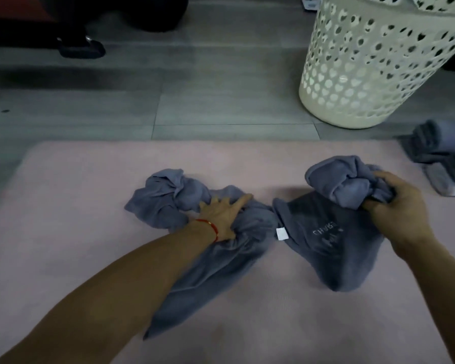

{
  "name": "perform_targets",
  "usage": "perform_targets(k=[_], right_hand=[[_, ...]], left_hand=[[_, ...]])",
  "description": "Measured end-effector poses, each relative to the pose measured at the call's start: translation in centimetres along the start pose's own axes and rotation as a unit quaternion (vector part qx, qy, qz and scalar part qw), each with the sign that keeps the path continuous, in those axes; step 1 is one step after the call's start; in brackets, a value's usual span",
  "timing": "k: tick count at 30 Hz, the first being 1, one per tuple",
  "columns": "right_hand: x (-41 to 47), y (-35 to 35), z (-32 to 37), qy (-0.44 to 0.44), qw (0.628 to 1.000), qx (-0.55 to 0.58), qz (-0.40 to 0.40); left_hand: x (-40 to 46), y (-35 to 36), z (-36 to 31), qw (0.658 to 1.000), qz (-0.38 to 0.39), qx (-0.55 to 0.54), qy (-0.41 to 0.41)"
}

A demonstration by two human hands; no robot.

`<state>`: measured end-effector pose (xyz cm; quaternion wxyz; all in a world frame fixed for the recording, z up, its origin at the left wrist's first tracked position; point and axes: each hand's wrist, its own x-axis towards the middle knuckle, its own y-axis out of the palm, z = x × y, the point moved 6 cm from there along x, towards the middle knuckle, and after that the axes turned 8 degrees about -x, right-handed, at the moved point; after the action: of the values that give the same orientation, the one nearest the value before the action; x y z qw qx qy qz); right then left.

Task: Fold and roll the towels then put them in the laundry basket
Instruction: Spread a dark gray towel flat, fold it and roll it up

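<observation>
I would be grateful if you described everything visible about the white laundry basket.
The laundry basket is tall, round, off-white and looks like plastic. Heart-shaped holes perforate its wall above a solid band at the base. It stands on the grey floor just beyond the pink mat; neither hand touches it. Its top is cut off by the frame.

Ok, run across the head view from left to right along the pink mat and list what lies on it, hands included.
Left hand pressing the crumpled blue towel → white tag → right hand gripping the towel's bunched end → stacked grey towels at the mat's right edge.
</observation>
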<state>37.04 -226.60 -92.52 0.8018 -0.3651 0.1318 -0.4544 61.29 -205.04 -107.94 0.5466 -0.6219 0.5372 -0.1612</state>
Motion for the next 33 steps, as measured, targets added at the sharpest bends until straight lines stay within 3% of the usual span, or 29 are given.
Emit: perform_targets(k=[3, 9, 12, 15, 18, 21, 23, 25, 27, 28, 29, 31, 33], right_hand=[[-0.5, 3.4, 1.8, -0.011, 1.000, 0.011, 0.021], [-0.8, 13.2, 9.7, -0.076, 0.989, 0.011, 0.125], [-1.0, 18.0, 14.7, -0.107, 0.981, 0.034, 0.157], [-1.4, 21.0, 18.8, -0.104, 0.977, 0.068, 0.172], [-1.2, 22.8, 21.8, -0.082, 0.977, 0.112, 0.162], [-1.4, 23.9, 24.2, -0.062, 0.964, 0.188, 0.178], [-2.0, 24.2, 25.0, -0.072, 0.957, 0.206, 0.193], [-2.6, 24.4, 25.0, -0.084, 0.959, 0.180, 0.204], [-2.7, 24.3, 24.3, -0.076, 0.963, 0.161, 0.204], [-2.8, 24.1, 24.0, -0.070, 0.962, 0.163, 0.207], [-3.0, 23.9, 23.7, -0.068, 0.960, 0.166, 0.214], [-3.4, 23.5, 23.8, -0.083, 0.950, 0.164, 0.251], [-3.6, 22.6, 23.8, -0.103, 0.932, 0.159, 0.308]], left_hand=[[-3.0, -1.5, 4.3, 0.995, -0.084, 0.045, 0.035], [-11.5, -10.5, 19.3, 0.959, -0.200, 0.188, -0.075], [-16.8, -18.0, 26.5, 0.933, -0.284, 0.123, -0.185], [-21.8, -25.3, 31.1, 0.865, -0.412, 0.022, -0.285], [-23.9, -28.4, 31.8, 0.835, -0.477, -0.053, -0.268], [-22.2, -25.2, 29.9, 0.877, -0.445, -0.097, -0.155], [-19.5, -19.4, 29.6, 0.928, -0.301, -0.128, -0.177], [-18.0, -13.1, 28.4, 0.951, -0.157, -0.132, -0.230], [-17.4, -10.0, 24.4, 0.949, -0.161, -0.166, -0.213], [-16.9, -9.4, 21.1, 0.944, -0.180, -0.228, -0.158], [-16.3, -9.1, 17.7, 0.923, -0.187, -0.324, -0.093], [-14.6, -9.0, 12.2, 0.831, -0.189, -0.524, -0.006], [-12.6, -10.0, 10.0, 0.742, -0.244, -0.625, 0.001]])
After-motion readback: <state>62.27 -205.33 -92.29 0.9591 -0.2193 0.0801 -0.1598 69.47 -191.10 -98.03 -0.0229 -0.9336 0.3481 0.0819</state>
